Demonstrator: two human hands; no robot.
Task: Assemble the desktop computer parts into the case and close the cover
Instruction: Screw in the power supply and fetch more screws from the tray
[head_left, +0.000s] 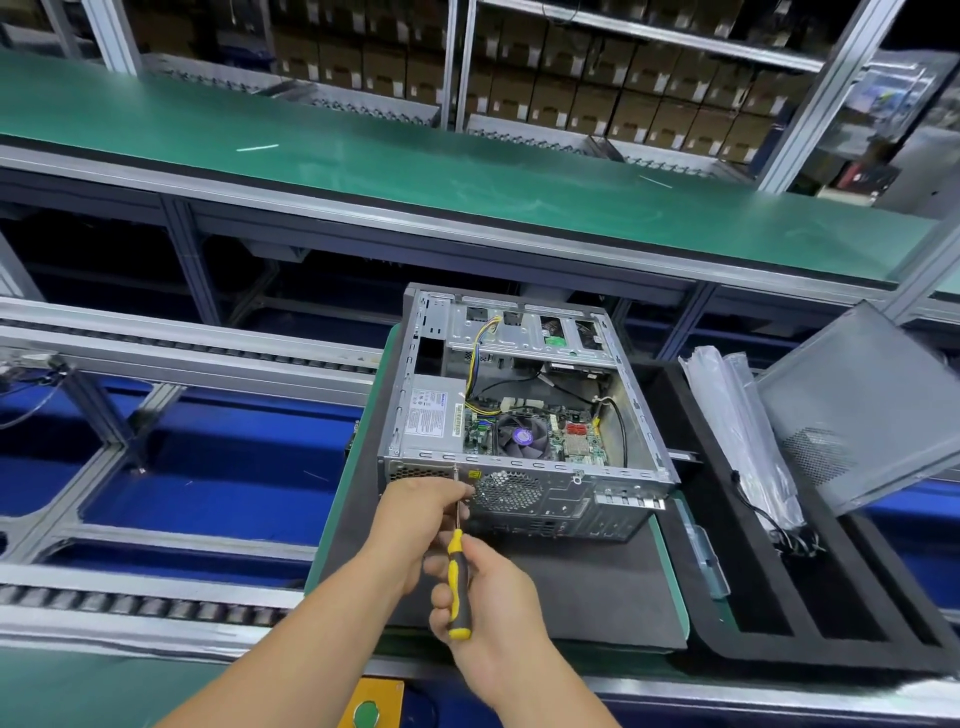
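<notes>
A long green conveyor belt crosses the background, with shelves of brown cartons behind it and roller tracks running off to the left. On the table, a dark mat carries the open computer case, its top uncovered so the power supply, cooler fan and loose cables show inside. The right hand grips a yellow-and-black screwdriver, fingers wrapped round the handle; the left hand pinches its shaft near the tip, against the case's rear panel beside the fan grille. To the right, a black tray holds plastic-wrapped parts, and the grey side cover leans tilted over it.
</notes>
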